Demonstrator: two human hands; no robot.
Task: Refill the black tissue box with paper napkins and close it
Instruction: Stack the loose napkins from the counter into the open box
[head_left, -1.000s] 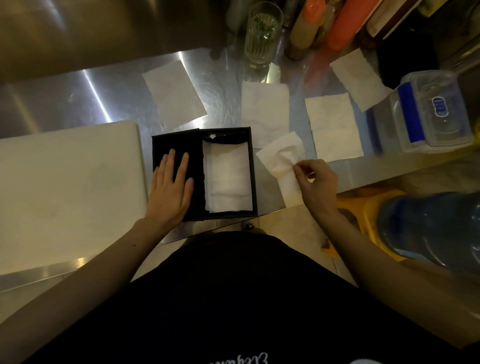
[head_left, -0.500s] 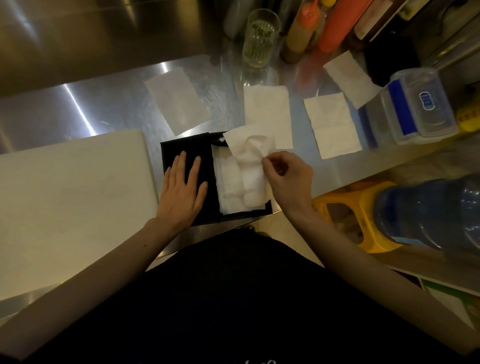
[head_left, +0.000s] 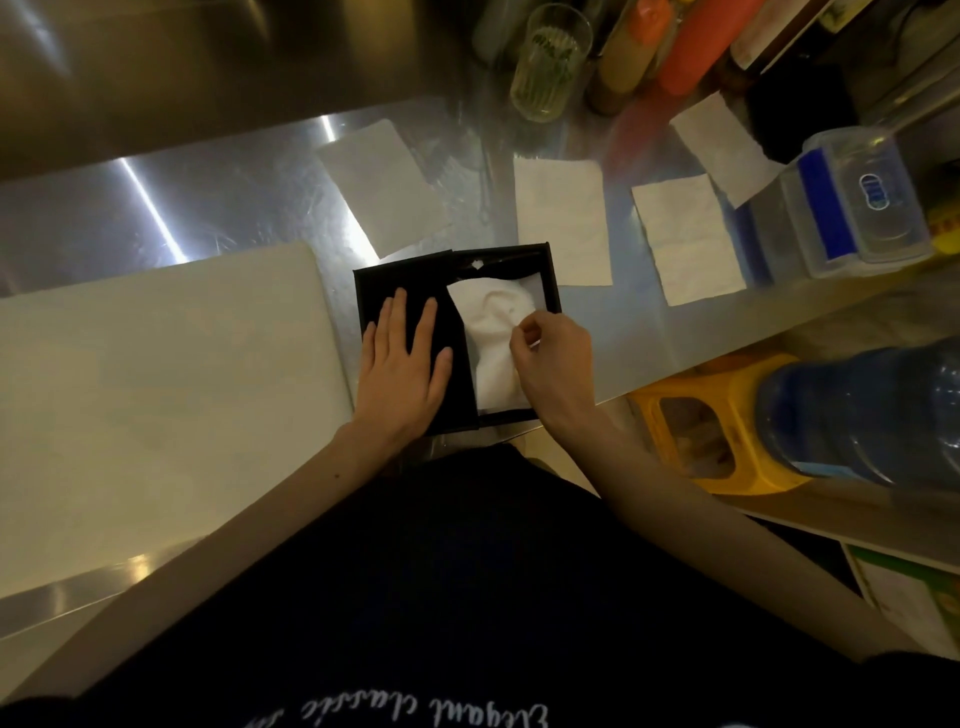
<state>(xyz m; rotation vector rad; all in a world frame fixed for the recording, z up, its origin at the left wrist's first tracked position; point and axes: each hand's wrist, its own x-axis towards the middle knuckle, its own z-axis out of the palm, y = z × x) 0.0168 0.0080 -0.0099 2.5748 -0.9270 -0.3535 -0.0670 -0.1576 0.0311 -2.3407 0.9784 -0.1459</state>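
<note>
Now black box (head_left: 549, 270) sits open at counter (head_left: 218, 208) edge w/ white napkins (head_left: 491, 332) inside. Right hand (head_left: 556, 364) pinches top napkin; left hand (head_left: 402, 371), fingers straight, slightly spread, lies flat on lid (head_left: 402, 280).

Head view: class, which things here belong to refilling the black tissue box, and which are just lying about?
Belong to the job:
black tissue box
napkin in it, pinched by the right hand
left hand, flat on the box
loose napkins on the counter

Lying about:
glass
squeeze bottles
clear plastic container
white board
water bottle
</note>
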